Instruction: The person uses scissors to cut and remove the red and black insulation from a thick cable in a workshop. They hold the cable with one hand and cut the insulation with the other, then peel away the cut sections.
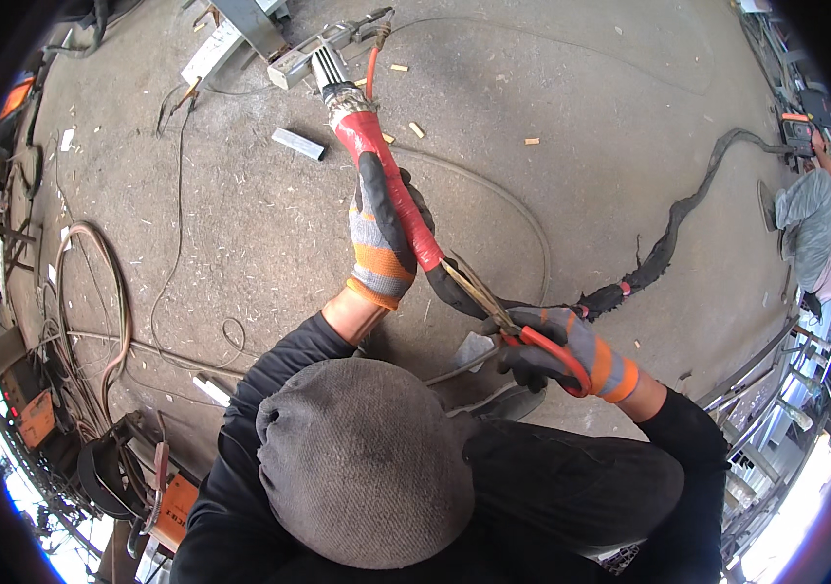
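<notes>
Above a littered concrete floor point(629, 127), we hold a thick cable point(413, 222) slantwise before our body. Its upper stretch is wrapped in glossy, creased red; below that, the covering is black. At the top, past a pale, ragged band, the cable ends in a fan of light-coloured metal prongs point(331, 68). The black length point(673, 226) runs off to the right, lumpy and rough-edged, with small red patches, toward an orange-edged box beside a crouching co-worker point(814, 224).

Our left hand point(379, 234), in a grey and orange glove with dark facing, is closed around the red part, thumb laid along it and fingertips showing on the far side. Our right hand point(576, 350), gloved to match, grasps red-handled shears point(493, 310) by the grips. The slim blades stand slightly parted, tips at the lower end of the red wrap; whether they touch it, we cannot tell.

A short metal tube point(298, 143) lies on the floor ahead, and a looped hose point(121, 292) lies to our left.
</notes>
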Demonstrator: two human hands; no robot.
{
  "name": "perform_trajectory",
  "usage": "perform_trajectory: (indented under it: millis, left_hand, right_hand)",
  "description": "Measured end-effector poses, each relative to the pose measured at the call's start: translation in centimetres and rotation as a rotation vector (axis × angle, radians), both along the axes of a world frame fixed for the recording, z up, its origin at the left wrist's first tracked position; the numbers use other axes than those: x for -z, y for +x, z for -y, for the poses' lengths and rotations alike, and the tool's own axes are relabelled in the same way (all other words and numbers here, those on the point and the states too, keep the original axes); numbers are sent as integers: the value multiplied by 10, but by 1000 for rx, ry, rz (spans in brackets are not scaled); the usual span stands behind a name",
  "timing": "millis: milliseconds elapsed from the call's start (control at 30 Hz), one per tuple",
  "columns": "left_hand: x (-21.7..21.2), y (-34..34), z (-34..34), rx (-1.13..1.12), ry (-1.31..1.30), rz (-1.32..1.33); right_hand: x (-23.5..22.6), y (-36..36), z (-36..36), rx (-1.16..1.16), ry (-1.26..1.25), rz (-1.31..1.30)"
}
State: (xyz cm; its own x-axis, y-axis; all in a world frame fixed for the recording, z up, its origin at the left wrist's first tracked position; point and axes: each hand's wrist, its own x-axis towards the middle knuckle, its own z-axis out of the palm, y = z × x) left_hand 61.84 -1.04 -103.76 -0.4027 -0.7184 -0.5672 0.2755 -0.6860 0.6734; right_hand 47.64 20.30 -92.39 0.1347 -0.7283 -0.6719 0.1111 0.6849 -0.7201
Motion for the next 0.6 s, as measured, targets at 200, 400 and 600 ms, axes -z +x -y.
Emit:
perform_trajectory:
  millis: [200,400,600]
  left_hand:
    - [5,2,-3,-13,53,-19]
    - [5,1,-17,8,84,-77]
    - [11,4,-13,76,103,-88]
  right_hand:
    - [6,10,-6,100,45,79]
    - [15,22,4,-6,-512,-434]
    - [-16,-18,0,-162,-232,-384]
